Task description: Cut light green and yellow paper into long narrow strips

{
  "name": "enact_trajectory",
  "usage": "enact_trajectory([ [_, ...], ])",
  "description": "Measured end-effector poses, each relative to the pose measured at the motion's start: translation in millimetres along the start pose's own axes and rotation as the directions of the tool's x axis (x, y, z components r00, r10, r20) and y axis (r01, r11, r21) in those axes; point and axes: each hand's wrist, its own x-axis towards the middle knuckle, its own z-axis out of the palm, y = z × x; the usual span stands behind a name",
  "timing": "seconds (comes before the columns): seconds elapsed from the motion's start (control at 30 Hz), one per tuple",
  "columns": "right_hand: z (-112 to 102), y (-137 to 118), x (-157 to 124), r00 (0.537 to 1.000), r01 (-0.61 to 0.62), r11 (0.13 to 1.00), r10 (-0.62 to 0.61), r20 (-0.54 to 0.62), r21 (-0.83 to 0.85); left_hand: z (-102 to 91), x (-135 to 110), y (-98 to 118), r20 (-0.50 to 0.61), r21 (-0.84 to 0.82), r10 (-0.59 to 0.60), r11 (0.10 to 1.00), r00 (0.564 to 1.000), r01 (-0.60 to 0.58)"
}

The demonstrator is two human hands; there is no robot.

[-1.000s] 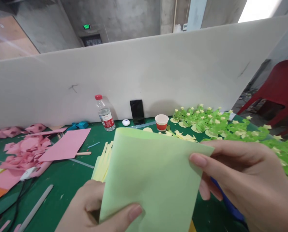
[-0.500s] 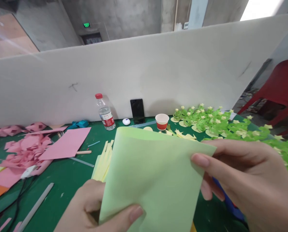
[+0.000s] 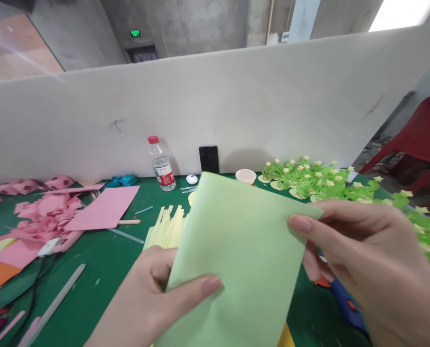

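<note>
A light green sheet of paper (image 3: pixel 236 250) is held up above the green table, between both hands. My left hand (image 3: pixel 153 299) pinches its lower left edge, thumb on the front. My right hand (image 3: pixel 359 260) pinches its right corner between thumb and fingers. Yellow paper strips (image 3: pixel 167 229) lie on the table just behind the sheet. Under my right hand lies a blue tool (image 3: pixel 345 301) with a red part, partly hidden.
Many green paper trees with yellow stars (image 3: pixel 319 180) fill the right side. Pink paper pieces (image 3: pixel 56 217) lie on the left. Against the white partition stand a water bottle (image 3: pixel 161 165), a black phone (image 3: pixel 209 159) and a paper cup (image 3: pixel 246 176). A red chair (image 3: pixel 417 140) stands far right.
The green sheet has lifted and tilted, now covering most of the paper cup. My left hand has risen with it. The view has shifted slightly.
</note>
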Motion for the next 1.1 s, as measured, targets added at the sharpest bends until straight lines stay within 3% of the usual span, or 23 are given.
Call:
enact_trajectory([
  [0.1, -3, 0, 4, 0.994, 0.033, 0.999, -0.030, -0.103, 0.027, -10.5, 9, -5, 0.038, 0.052, 0.044, 0.998, 0.998, -0.046],
  [0.2, -8, 1, 8, 0.985, 0.032, 0.996, -0.018, -0.173, 0.082, -20.9, 20, -10, 0.125, 0.153, 0.180, 0.968, 0.976, -0.198],
  [0.33, -17, 2, 15, 0.991, -0.030, 0.997, 0.039, -0.128, 0.077, -25.1, 30, -13, 0.202, 0.191, 0.334, 0.909, 0.921, -0.372],
  [0.47, -30, 2, 21, 0.993, -0.089, 0.996, 0.088, -0.082, -0.009, -29.9, 33, -10, 0.237, 0.211, 0.345, 0.895, 0.908, -0.394],
  [0.53, -38, 0, 22, 0.975, -0.022, 0.997, 0.006, -0.222, -0.070, -34.6, 35, -9, 0.246, 0.235, 0.332, 0.891, 0.911, -0.388],
  [0.6, -42, -3, 19, 0.918, 0.069, 0.979, -0.138, -0.372, -0.192, -36.8, 39, -8, 0.262, 0.279, 0.307, 0.883, 0.915, -0.376],
  [0.63, -42, -5, 16, 0.906, 0.104, 0.951, -0.211, -0.367, -0.290, -35.8, 41, -8, 0.289, 0.303, 0.280, 0.880, 0.915, -0.365],
  [0.67, -40, -5, 14, 0.913, 0.158, 0.905, -0.286, -0.289, -0.395, -33.1, 43, -8, 0.334, 0.330, 0.240, 0.876, 0.911, -0.352],
  [0.73, -31, -5, 9, 0.908, 0.370, 0.748, -0.416, 0.045, -0.550, -23.0, 47, -8, 0.450, 0.375, 0.143, 0.865, 0.881, -0.332],
  [0.8, -18, -2, 6, 0.793, 0.609, 0.568, -0.462, 0.398, -0.554, -10.2, 49, -7, 0.542, 0.406, 0.063, 0.853, 0.838, -0.327],
  [0.83, -12, 1, 6, 0.752, 0.658, 0.519, -0.406, 0.520, -0.546, -4.3, 49, -7, 0.569, 0.415, 0.041, 0.848, 0.821, -0.330],
  [0.9, -2, 7, 7, 0.706, 0.660, 0.527, -0.189, 0.682, -0.536, 4.8, 47, -6, 0.596, 0.424, 0.021, 0.841, 0.803, -0.336],
  [0.97, 4, 11, 10, 0.659, 0.576, 0.616, 0.039, 0.751, -0.538, 9.3, 44, -5, 0.612, 0.447, -0.009, 0.829, 0.791, -0.336],
  [1.03, 6, 14, 12, 0.618, 0.498, 0.685, 0.149, 0.772, -0.531, 10.7, 40, -4, 0.616, 0.481, -0.054, 0.816, 0.786, -0.321],
  [1.1, 6, 14, 14, 0.601, 0.464, 0.720, 0.173, 0.781, -0.517, 11.0, 37, -3, 0.598, 0.521, -0.100, 0.802, 0.795, -0.292],
])
